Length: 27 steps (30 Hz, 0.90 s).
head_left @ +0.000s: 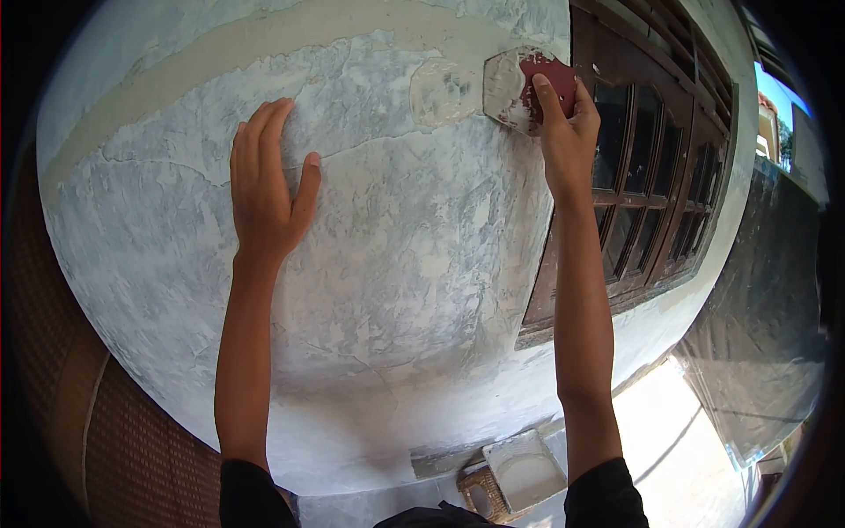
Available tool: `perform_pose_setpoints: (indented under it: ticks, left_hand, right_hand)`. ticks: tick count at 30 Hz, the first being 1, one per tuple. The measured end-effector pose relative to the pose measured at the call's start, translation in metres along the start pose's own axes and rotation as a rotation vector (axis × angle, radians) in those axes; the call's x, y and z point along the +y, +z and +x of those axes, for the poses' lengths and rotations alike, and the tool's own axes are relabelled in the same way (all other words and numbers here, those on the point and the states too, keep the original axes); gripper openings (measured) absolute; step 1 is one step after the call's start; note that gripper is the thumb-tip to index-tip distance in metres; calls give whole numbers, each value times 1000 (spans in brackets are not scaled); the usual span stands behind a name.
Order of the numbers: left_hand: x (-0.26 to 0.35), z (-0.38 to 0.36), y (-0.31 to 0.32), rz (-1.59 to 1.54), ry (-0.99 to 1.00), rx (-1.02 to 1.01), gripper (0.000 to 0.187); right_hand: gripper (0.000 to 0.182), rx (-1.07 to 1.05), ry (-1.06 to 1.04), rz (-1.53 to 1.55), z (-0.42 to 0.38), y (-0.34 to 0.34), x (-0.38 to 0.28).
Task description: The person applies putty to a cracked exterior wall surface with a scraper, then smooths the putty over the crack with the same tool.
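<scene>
My right hand [570,141] grips a dark red putty scraper [561,77], thumb on its near face. Pale, wet-looking filler [506,84] coats the left part of the blade, which lies at the wall beside the window frame. Just left of the blade, a rounded patch of smeared filler [437,95] shows on the wall. My left hand [271,194] is held up at the patchy grey-white wall [396,238], fingers stretched out and thumb apart, with nothing in it. Above both hands a beige band of filler [255,46] curves across the wall.
A brown wooden window [638,189] with small panes stands right of the scraper. Below, a tub [528,471] with pale residue rests by a brown crate-like stand [484,495]. Dark sheeting [761,299] hangs at the right, and a brown woven panel [145,449] is at the lower left.
</scene>
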<state>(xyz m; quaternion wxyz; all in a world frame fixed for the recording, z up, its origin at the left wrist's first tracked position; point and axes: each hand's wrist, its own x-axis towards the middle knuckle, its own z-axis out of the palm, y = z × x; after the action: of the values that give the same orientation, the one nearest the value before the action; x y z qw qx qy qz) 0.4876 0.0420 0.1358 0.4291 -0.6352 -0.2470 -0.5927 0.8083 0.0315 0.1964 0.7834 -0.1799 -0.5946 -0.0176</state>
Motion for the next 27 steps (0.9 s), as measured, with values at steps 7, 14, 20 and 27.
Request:
perform_pose_setpoints:
  ticks: [7,14,20,27]
  left_hand:
    - [1,0,0,8,16,-16,52]
    - [2,0,0,30,0,-6,55]
    - [3,1,0,12,0,-12,54]
    - [3,1,-1,-4,8,-27,53]
  right_hand:
    - [34,-9,-15,-86,2,-7,3]
    - [32,7,-3,-40,1,-12,5]
    - [29,12,4,-62,0,-10,0]
    - [29,50,3,85,1,-5,4]
